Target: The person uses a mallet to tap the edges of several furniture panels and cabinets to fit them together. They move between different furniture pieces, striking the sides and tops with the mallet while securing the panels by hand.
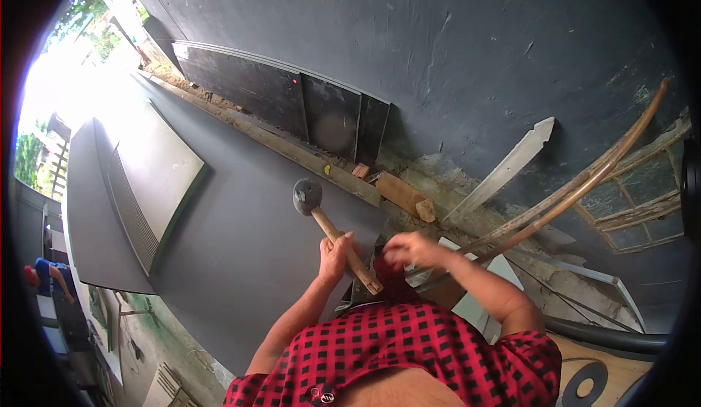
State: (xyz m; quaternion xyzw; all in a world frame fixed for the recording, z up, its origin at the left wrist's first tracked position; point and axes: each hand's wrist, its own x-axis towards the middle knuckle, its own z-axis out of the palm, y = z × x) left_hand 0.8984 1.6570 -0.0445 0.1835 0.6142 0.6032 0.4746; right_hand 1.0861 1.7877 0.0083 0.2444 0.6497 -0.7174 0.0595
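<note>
My left hand (335,257) is wrapped around the wooden handle of a rubber mallet (307,196). The mallet's dark round head points up and to the left, and the handle's butt end comes down near my shirt. To its right, my right hand (415,250) hovers with its fingers curled in; whatever they might hold is too small to make out. Beneath the mallet, a large grey sheet (255,188) stretches away to the upper left. A lighter panel (157,169) lies on top of its far part.
Dark boards (332,111) lean against the grey wall (467,49). A wooden block (404,195) sits at the wall's foot, near a leaning white plank (504,162). Long curved poles (584,180) rise on the right, by an old window frame (642,210). A person (51,277) is at far left.
</note>
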